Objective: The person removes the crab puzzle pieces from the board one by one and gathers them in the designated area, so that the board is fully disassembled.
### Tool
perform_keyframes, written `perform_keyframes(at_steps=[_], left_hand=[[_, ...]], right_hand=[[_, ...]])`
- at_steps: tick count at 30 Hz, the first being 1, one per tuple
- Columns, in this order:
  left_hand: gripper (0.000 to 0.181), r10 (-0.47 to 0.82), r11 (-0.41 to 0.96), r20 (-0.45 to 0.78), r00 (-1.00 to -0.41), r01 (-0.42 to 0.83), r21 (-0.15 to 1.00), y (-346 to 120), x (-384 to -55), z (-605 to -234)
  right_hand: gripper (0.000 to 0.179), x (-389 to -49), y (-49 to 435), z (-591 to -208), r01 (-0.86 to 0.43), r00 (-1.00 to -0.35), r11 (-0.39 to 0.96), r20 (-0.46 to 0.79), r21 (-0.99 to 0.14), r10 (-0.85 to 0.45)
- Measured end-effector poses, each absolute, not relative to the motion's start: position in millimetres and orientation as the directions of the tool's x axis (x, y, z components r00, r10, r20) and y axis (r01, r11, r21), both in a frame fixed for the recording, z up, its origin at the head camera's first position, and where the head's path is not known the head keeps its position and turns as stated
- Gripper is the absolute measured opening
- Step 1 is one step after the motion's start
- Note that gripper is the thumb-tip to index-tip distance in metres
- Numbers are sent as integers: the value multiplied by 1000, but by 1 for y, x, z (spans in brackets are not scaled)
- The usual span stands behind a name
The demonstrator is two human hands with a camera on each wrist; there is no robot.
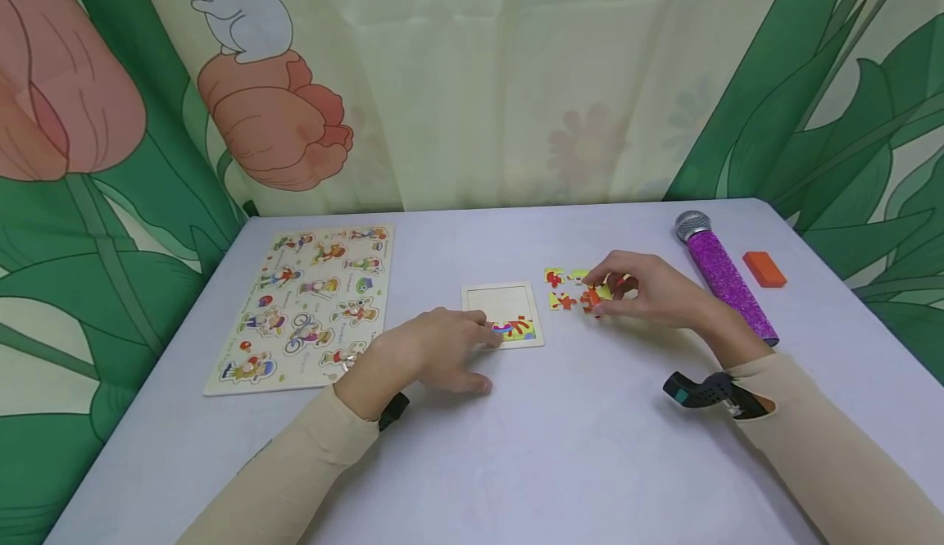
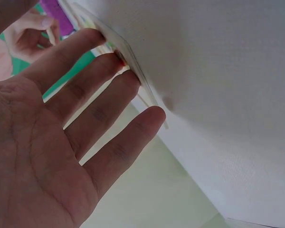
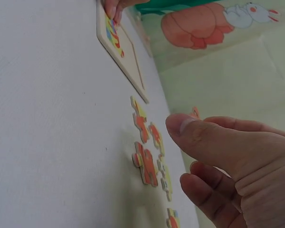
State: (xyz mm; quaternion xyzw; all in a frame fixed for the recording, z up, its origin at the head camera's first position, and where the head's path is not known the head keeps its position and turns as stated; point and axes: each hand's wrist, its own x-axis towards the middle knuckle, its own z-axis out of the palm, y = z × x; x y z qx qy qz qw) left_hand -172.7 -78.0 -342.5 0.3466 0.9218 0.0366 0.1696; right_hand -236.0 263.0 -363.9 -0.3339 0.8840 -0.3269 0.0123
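We rest our left hand (image 1: 431,348) flat, fingers straight, fingertips on the puzzle tray (image 1: 505,303) at mid-table. Our right hand (image 1: 649,287) curls over the loose puzzle pieces (image 1: 571,289) just right of the tray, pinching one. Bare table (image 1: 560,447) lies nearer us.

Two beige long sleeves, black wrist-worn cameras at each cuff, bare hands, no rings
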Motion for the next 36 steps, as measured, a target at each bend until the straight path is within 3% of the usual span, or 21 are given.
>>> perform_keyframes(at_steps=[11,22,28,32,36], left_hand=[[58,658,751,-297,-692,633,188,-78,-174,-342],[59,643,764,-306,-703,619,182,-78,-173,-344],[44,691,722,-230,-685,651,234,-79,-181,-349],[35,678,732,-197,-708,627,266,-79,-191,-350],[46,636,767,-205,-744,579,277,-85,-202,-348]], right_hand=[[37,-234,283,-370,-565,-799,597,195,-570,-569],[32,-236,295,-377,-482,-841,679,75,-554,-536],[36,-234,300,-377,-431,-859,722,0,-542,-513],[36,-234,302,-378,-408,-873,742,-10,-532,-488],[35,-235,302,-378,-414,-871,737,-4,-534,-492]])
